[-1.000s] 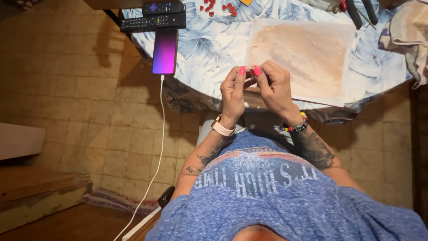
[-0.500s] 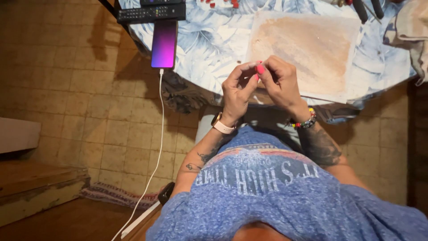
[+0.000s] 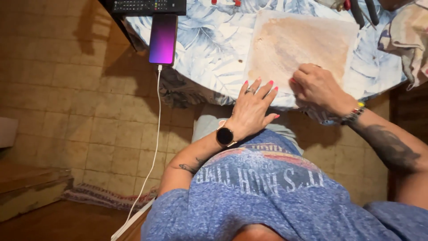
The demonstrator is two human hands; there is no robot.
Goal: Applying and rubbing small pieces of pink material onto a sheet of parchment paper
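Observation:
My left hand [image 3: 254,105] hovers flat at the near edge of the table [image 3: 209,49], fingers spread, pink nails showing, nothing in it. It wears a ring and a black round watch [image 3: 225,135]. My right hand [image 3: 316,85] rests with curled fingers on the near edge of a brown-stained pale sheet [image 3: 303,44] on the leaf-patterned tablecloth. Whatever may be under those fingers is hidden. A beaded bracelet [image 3: 352,117] sits on that wrist.
A lit phone [image 3: 162,39] lies at the table's left edge, its white cable [image 3: 154,147] hanging to the tiled floor. A black remote [image 3: 147,6] lies behind it. Dark-handled pliers [image 3: 363,11] and a crumpled rag [image 3: 408,33] are at the far right.
The hands were together pinching a small pink-red item above my lap. They have separated: the left has opened flat, the right has gone to the sheet. The view has tilted down.

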